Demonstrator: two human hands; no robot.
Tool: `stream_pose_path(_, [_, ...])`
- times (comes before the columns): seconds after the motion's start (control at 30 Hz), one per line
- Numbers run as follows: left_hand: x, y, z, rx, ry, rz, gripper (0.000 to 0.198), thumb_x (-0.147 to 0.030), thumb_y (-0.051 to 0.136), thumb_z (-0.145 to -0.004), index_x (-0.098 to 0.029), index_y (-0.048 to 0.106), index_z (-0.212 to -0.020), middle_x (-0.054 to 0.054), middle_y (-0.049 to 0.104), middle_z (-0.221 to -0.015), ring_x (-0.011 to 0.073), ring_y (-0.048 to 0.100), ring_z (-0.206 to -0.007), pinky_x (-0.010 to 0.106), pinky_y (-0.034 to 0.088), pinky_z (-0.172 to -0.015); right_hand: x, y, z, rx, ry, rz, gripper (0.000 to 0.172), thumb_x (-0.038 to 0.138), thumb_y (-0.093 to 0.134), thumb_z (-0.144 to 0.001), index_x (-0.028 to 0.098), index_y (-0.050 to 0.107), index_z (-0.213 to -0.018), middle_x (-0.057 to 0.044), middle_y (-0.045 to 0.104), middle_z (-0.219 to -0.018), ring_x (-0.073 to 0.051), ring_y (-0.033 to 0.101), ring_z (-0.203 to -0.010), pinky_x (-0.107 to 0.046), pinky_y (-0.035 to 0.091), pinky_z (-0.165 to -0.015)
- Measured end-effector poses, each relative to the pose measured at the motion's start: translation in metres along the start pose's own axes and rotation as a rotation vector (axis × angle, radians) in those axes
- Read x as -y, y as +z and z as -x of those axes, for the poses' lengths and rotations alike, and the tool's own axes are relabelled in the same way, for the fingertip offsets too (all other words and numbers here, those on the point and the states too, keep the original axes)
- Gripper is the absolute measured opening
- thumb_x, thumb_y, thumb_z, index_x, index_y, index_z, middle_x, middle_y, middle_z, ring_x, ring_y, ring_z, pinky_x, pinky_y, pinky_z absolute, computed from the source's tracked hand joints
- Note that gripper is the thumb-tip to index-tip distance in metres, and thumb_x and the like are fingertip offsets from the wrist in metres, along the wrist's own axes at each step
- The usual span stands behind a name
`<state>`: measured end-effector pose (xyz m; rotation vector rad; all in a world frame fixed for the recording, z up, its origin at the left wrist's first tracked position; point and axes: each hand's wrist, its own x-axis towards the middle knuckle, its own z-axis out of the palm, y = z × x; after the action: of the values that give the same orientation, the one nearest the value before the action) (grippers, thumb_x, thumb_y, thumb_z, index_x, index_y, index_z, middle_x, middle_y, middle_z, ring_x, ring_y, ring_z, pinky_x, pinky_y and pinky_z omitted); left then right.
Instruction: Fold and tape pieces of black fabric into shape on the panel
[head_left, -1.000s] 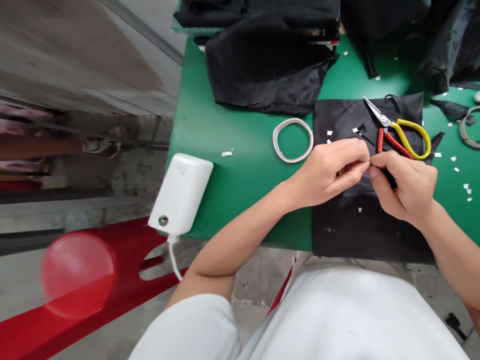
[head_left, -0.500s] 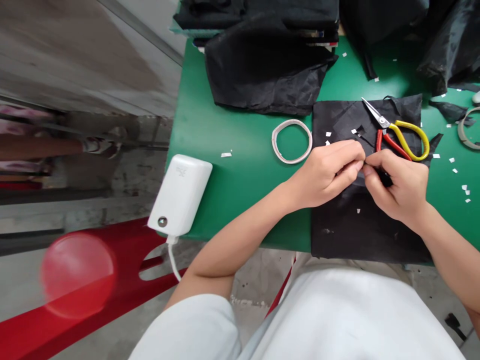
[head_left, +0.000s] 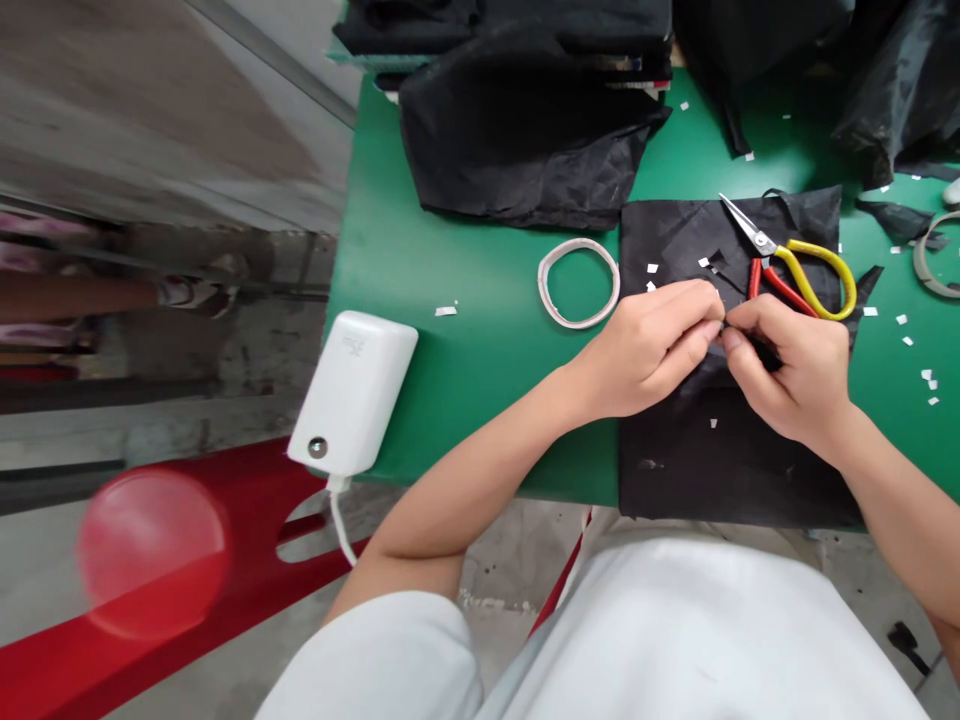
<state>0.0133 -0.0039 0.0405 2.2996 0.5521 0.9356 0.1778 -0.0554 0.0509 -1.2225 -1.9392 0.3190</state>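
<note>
Fingertip to fingertip, my left hand (head_left: 660, 340) and my right hand (head_left: 791, 365) are both closed in a pinch over a flat black sheet (head_left: 675, 470). What sits between the fingertips is small and dark; my fingers cover most of it. Just beyond my right hand, scissors (head_left: 784, 255) with one yellow and one red handle lie on the sheet, blades pointing away to the left. Small white paper bits (head_left: 703, 262) are scattered on the sheet. A pale tape ring (head_left: 541, 285) rests on the table left of the sheet, near my left hand.
A white power bank (head_left: 356, 390) with a cable lies at the left edge of the green table (head_left: 480, 400). Folded black material (head_left: 525, 140) is at the back, and more black material (head_left: 892, 90) at the back right. Another tape ring (head_left: 919, 262) is at the right. A red chair (head_left: 255, 510) stands at the lower left.
The whole view has shifted slightly, so things appear a little farther left. Both hands keep their pinch over the sheet, with hardly any movement of the fingers.
</note>
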Motion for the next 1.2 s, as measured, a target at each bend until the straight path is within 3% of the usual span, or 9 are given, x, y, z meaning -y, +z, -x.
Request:
stream_pose_path(0.13, [-0.002,0.0,-0.001,-0.026,-0.022,-0.004,0.017,-0.014,0.042,-0.091,-0.018,0.047,-0.076,-0.001,0.052,-0.068,0.0095,0.05,-0.062,0.021,0.044,-0.061,0.001,-0.001,0.0,0.034,0.07,-0.105,0.015,0.008,0.052,-0.081,0.021,0.049,-0.075,0.008,0.044,-0.053,-0.004,0.032,-0.042,-0.021,0.028,-0.042])
stream_pose_path(0.27, [-0.004,-0.001,-0.002,-0.097,-0.048,-0.003,0.016,-0.011,0.047,-0.087,-0.018,0.047,-0.073,-0.002,0.051,-0.064,0.0082,0.047,-0.058,0.02,0.042,-0.058,0.001,-0.001,0.003,0.064,0.197,-0.299,0.012,0.013,0.052,-0.086,0.021,0.052,-0.077,0.006,0.049,-0.057,-0.006,0.041,-0.047,-0.022,0.034,-0.046])
stream_pose_path(0.43, [-0.007,-0.002,-0.002,-0.195,-0.039,0.027,0.017,-0.008,0.047,-0.084,-0.019,0.047,-0.071,-0.002,0.05,-0.062,0.0082,0.045,-0.056,0.021,0.041,-0.056,-0.004,-0.001,0.006,-0.043,0.368,-0.535,0.013,0.024,0.053,-0.09,0.022,0.058,-0.078,0.005,0.05,-0.059,-0.007,0.043,-0.048,-0.024,0.033,-0.042])
stream_pose_path(0.57, [-0.01,-0.002,-0.002,-0.079,0.1,0.11,0.016,-0.007,0.051,-0.083,-0.018,0.05,-0.071,0.0,0.055,-0.061,0.0098,0.047,-0.058,0.023,0.043,-0.058,-0.012,0.0,0.005,-0.182,0.374,-0.542,0.011,0.025,0.058,-0.088,0.025,0.064,-0.079,0.003,0.058,-0.064,-0.009,0.052,-0.054,-0.025,0.042,-0.047])
stream_pose_path(0.73, [-0.009,-0.001,0.0,0.109,0.19,0.125,0.01,-0.007,0.056,-0.084,-0.016,0.06,-0.083,0.004,0.068,-0.075,0.0108,0.059,-0.068,0.024,0.049,-0.067,-0.016,0.002,0.005,-0.233,0.407,-0.571,0.009,0.024,0.064,-0.086,0.03,0.071,-0.086,0.004,0.07,-0.081,-0.012,0.065,-0.069,-0.026,0.053,-0.059])
stream_pose_path(0.83, [-0.008,-0.004,0.0,0.094,0.131,0.101,0.02,-0.001,0.05,-0.082,-0.016,0.062,-0.082,0.005,0.068,-0.079,0.0107,0.06,-0.071,0.023,0.051,-0.068,-0.014,0.002,0.004,-0.237,0.449,-0.561,0.01,0.024,0.067,-0.084,0.03,0.073,-0.088,0.003,0.072,-0.086,-0.012,0.067,-0.072,-0.025,0.055,-0.061])
stream_pose_path(0.97, [-0.008,-0.007,0.0,-0.062,-0.006,0.129,0.022,0.001,0.047,-0.08,-0.014,0.063,-0.08,0.004,0.067,-0.077,0.0108,0.061,-0.071,0.023,0.051,-0.066,-0.01,0.001,0.003,-0.249,0.433,-0.539,0.016,0.025,0.07,-0.081,0.029,0.072,-0.096,0.003,0.072,-0.084,-0.011,0.067,-0.069,-0.024,0.055,-0.06])
stream_pose_path(1.07, [-0.008,-0.005,-0.001,-0.206,-0.159,0.233,0.012,-0.011,0.056,-0.085,-0.016,0.066,-0.089,0.003,0.07,-0.082,0.0108,0.063,-0.072,0.022,0.052,-0.064,-0.007,0.0,0.002,-0.233,0.408,-0.541,0.025,0.026,0.072,-0.079,0.03,0.068,-0.103,0.004,0.071,-0.083,-0.011,0.067,-0.069,-0.025,0.055,-0.059])
stream_pose_path(1.2, [-0.008,-0.001,-0.001,-0.247,-0.293,0.429,0.012,-0.028,0.063,-0.086,-0.018,0.069,-0.088,0.003,0.07,-0.084,0.0095,0.064,-0.069,0.02,0.053,-0.058,-0.002,-0.001,0.001,-0.218,0.398,-0.525,0.026,0.025,0.073,-0.078,0.031,0.064,-0.101,0.005,0.069,-0.08,-0.011,0.067,-0.069,-0.024,0.054,-0.057])
